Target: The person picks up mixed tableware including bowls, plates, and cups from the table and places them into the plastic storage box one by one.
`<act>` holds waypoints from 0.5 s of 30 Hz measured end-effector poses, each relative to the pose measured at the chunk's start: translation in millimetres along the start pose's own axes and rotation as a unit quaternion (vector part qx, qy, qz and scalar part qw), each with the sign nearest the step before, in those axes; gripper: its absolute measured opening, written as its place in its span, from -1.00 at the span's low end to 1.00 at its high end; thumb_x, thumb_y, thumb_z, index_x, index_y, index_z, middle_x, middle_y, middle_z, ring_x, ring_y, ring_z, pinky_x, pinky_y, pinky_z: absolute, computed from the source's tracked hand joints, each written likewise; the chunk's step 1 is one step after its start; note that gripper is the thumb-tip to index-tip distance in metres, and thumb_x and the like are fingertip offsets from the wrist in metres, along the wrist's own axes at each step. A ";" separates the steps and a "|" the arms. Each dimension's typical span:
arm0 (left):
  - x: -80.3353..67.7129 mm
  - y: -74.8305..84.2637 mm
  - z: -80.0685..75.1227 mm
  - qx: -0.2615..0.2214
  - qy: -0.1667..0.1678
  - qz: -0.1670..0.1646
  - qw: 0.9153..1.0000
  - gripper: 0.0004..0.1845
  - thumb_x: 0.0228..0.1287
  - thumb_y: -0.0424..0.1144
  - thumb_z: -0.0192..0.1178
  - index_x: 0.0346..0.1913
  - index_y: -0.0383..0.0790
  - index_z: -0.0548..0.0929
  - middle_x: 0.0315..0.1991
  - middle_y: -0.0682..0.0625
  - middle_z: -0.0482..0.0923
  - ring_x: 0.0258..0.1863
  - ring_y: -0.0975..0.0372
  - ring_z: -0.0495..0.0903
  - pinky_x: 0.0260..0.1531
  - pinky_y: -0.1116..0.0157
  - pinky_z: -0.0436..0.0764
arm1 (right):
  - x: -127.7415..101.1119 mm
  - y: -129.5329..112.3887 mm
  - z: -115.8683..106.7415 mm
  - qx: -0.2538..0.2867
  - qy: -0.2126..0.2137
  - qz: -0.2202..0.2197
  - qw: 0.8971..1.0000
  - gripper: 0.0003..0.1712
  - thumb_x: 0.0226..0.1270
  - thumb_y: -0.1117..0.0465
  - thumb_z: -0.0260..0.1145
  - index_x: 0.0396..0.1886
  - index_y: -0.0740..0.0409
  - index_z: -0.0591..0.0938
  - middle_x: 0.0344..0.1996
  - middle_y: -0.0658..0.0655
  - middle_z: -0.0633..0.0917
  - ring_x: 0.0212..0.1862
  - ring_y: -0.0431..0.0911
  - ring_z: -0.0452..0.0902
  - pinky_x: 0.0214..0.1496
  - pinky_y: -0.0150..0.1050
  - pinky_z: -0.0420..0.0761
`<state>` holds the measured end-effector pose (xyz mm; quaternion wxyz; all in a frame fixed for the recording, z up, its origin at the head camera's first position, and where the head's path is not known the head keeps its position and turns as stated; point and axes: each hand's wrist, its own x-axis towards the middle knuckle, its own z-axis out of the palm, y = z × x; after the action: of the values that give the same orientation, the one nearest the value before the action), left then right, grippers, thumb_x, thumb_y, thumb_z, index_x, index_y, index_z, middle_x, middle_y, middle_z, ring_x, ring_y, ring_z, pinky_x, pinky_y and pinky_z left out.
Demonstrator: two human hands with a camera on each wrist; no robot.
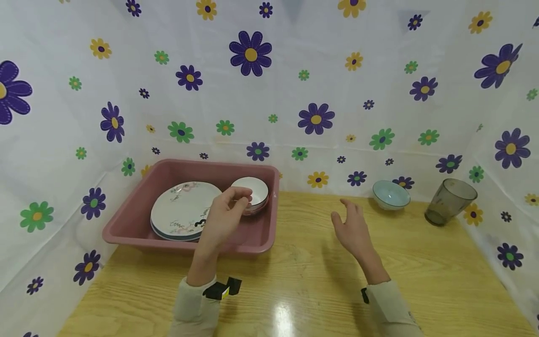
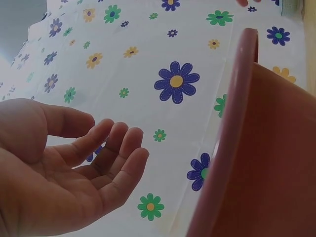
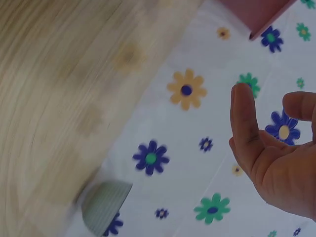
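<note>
My left hand hovers over the pink plastic basin, its fingers loosely bent with nothing between them. Inside the basin, flower-patterned plates lie stacked on the left. White bowls are nested at the right, partly behind my left fingers. In the left wrist view, the palm faces up beside the basin's rim. Held above the table, my right hand has thumb and fingers apart and grips nothing. A light-blue bowl stands nearest to it, beyond and to its right; the right wrist view shows this bowl too.
A tinted, see-through glass stands at the right end of the wooden table. White sheeting printed with flowers rises behind the table and along both sides. The basin takes up the back left of the tabletop.
</note>
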<state>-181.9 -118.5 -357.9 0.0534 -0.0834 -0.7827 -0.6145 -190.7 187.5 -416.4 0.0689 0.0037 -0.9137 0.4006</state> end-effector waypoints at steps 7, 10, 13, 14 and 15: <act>-2.9 4.0 1.0 -0.001 -0.021 0.009 1.000 -0.74 0.50 -0.36 -0.01 0.13 -0.32 0.57 0.01 -0.21 0.57 -0.02 0.04 0.60 0.09 0.02 0.58 | 4.6 27.0 -36.6 -0.054 0.011 0.049 0.997 -0.27 0.54 0.08 -0.05 0.53 0.36 0.02 0.43 0.56 0.01 0.24 0.50 0.29 0.21 0.38 0.36; -3.7 4.9 1.9 0.006 -0.032 0.008 0.999 -0.74 0.51 -0.35 -0.01 0.13 -0.31 0.56 0.02 -0.20 0.57 -0.02 0.07 0.60 0.08 0.10 0.59 | 6.4 41.1 -47.3 -0.050 0.019 0.069 0.996 -0.25 0.54 0.07 -0.07 0.53 0.37 -0.01 0.42 0.58 -0.03 0.27 0.51 0.23 0.25 0.40 0.30; -5.5 6.7 3.8 0.012 -0.043 0.008 0.999 -0.74 0.51 -0.35 0.00 0.13 -0.30 0.57 0.00 -0.18 0.58 -0.03 0.09 0.60 0.06 0.19 0.58 | 6.6 53.5 -54.9 -0.047 0.024 0.088 0.995 -0.24 0.53 0.07 -0.10 0.54 0.38 -0.05 0.42 0.60 -0.05 0.29 0.52 0.18 0.25 0.40 0.29; -6.3 7.5 4.6 0.013 -0.047 0.010 0.999 -0.74 0.51 -0.35 0.00 0.13 -0.30 0.57 0.00 -0.17 0.59 -0.03 0.10 0.60 0.06 0.20 0.58 | 6.4 56.8 -56.8 -0.047 0.024 0.094 0.994 -0.23 0.52 0.07 -0.10 0.54 0.38 -0.06 0.42 0.61 -0.05 0.28 0.53 0.19 0.24 0.41 0.29; -7.2 8.3 5.3 0.015 -0.050 0.012 0.999 -0.75 0.50 -0.36 0.00 0.12 -0.29 0.57 -0.01 -0.16 0.60 -0.03 0.10 0.60 0.06 0.20 0.58 | 6.3 59.7 -58.6 -0.049 0.024 0.098 0.994 -0.22 0.52 0.07 -0.11 0.54 0.39 -0.08 0.42 0.62 -0.05 0.28 0.54 0.18 0.23 0.41 0.30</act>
<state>-173.1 -111.8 -352.6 0.0232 -0.1226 -0.7926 -0.5969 -193.5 271.3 -420.0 0.0512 -0.0989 -0.9262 0.3602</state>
